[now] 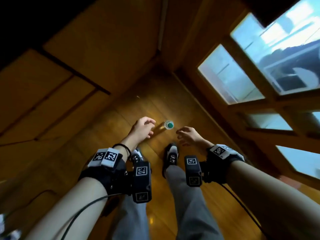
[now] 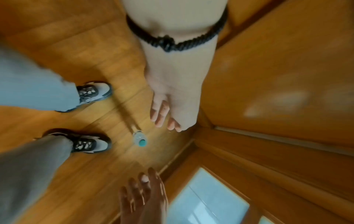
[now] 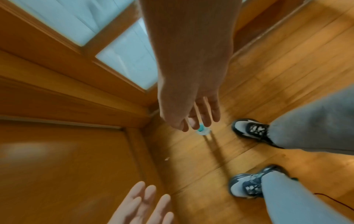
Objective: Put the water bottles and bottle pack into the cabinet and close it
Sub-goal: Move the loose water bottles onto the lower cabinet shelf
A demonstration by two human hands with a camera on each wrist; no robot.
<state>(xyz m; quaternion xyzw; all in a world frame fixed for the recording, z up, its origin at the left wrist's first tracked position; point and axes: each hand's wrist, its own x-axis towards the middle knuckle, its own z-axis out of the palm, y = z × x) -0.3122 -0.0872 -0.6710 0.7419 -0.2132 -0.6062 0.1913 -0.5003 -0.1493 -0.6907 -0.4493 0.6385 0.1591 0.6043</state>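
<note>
A clear plastic water bottle with a teal-green cap (image 1: 168, 125) stands upright on the warm brown wooden plank floor (image 1: 155, 104), seen from straight above so the cap faces the camera. It sits just ahead of the person's two feet.

The left hand (image 1: 142, 129) hovers to the left of the bottle, fingers loosely curved and spread, holding nothing and not touching the bottle. The right hand (image 1: 187, 135) hovers to the right of it, fingers likewise relaxed and apart, also empty. The bottle lies between the two hands. Seen from the right wrist, the right hand's fingertips (image 3: 191, 124) overlap the cap, but the head view shows a gap between them.

Each forearm carries a black wrist-mounted camera unit with square black-and-white markers (image 1: 141, 181), and a thin black braided band (image 2: 172, 44) circles the left wrist. Below the hands are grey trousers (image 1: 187, 196) and grey-and-black sneakers (image 1: 171, 155).

To the left stands a wooden cabinet with panelled fronts (image 1: 72, 54). To the right is a wooden-framed door with frosted glass panes (image 1: 228, 75).
</note>
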